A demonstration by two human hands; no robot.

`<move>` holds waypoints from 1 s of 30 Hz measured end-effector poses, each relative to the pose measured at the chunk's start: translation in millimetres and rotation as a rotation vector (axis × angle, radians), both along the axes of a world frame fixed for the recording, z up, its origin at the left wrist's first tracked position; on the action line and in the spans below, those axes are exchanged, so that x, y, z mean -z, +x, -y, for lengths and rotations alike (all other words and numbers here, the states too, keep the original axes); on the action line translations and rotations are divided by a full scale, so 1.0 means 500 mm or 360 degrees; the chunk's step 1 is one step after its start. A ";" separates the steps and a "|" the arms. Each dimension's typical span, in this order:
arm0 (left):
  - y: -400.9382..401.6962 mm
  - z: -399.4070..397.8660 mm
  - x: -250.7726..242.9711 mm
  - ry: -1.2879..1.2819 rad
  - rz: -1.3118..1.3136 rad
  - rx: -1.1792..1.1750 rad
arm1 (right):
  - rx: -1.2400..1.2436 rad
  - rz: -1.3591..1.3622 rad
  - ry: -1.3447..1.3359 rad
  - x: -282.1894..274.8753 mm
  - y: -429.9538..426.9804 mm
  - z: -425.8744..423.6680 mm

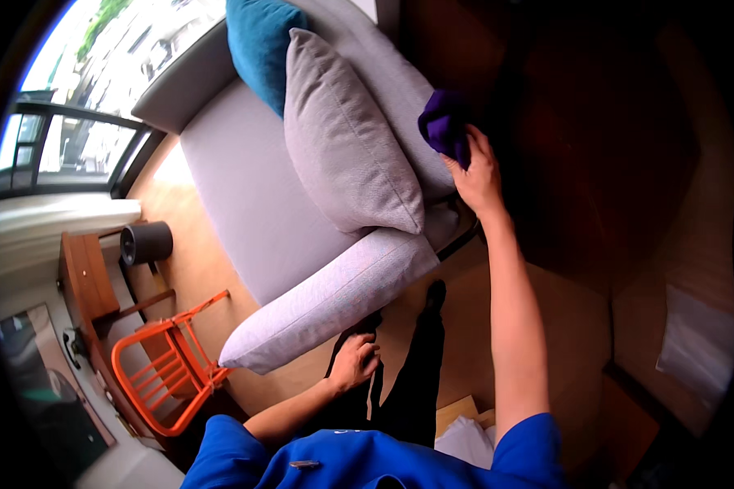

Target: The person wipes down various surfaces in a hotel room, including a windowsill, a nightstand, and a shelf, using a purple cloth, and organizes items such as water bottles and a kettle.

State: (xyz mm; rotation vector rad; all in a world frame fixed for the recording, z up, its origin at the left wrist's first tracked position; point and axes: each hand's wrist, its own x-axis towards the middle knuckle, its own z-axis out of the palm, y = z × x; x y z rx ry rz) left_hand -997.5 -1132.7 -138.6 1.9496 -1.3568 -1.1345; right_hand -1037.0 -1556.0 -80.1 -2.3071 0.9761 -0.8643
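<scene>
My right hand (480, 174) grips a bunched purple cloth (445, 122) with thumb and fingers. That cloth is at the outer side of the grey sofa's backrest (397, 79), near its end; whether it touches the fabric is hard to tell. Lower down, my left hand (356, 363) hangs with curled fingers in front of my black trousers (410, 391), just below the sofa's padded armrest (330, 305). Dark straps show around it, and I cannot tell if the fingers hold one. A grey cushion (348, 134) and a teal cushion (263, 49) lean against the backrest.
An orange folding chair (171, 360) stands left of the armrest, beside a wooden desk (88, 275). A dark bin (148, 242) sits near the window (79, 147). White fabric (465, 443) lies by my legs. The right side is very dark.
</scene>
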 end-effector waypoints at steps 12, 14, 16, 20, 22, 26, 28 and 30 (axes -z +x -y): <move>-0.008 0.033 0.070 -0.0723 -0.1922 -0.2885 | 0.0842 -0.0103 0.0750 0.243 -0.158 -0.121; -0.024 0.012 0.081 -0.0834 -0.1963 -0.2889 | 0.0699 0.0145 0.1049 0.238 -0.171 -0.143; -0.028 0.003 0.084 -0.0884 -0.1973 -0.2890 | 0.0601 0.0084 0.1028 0.231 -0.193 -0.182; -0.026 -0.001 0.084 -0.1019 -0.2164 -0.2901 | 0.0464 -0.0078 0.1537 0.248 -0.266 -0.282; -0.021 -0.011 0.095 -0.1058 -0.2289 -0.2857 | 0.0275 -0.0252 0.1683 0.250 -0.275 -0.335; -0.005 -0.013 0.118 -0.1116 -0.2559 -0.2563 | 0.0090 -0.0379 0.2119 0.210 -0.273 -0.398; -0.001 -0.023 0.128 -0.1085 -0.2668 -0.2460 | 0.0121 -0.0514 0.2202 0.159 -0.284 -0.415; 0.007 -0.047 0.122 -0.0951 -0.2663 -0.2282 | 0.0198 -0.0557 0.2276 0.069 -0.294 -0.416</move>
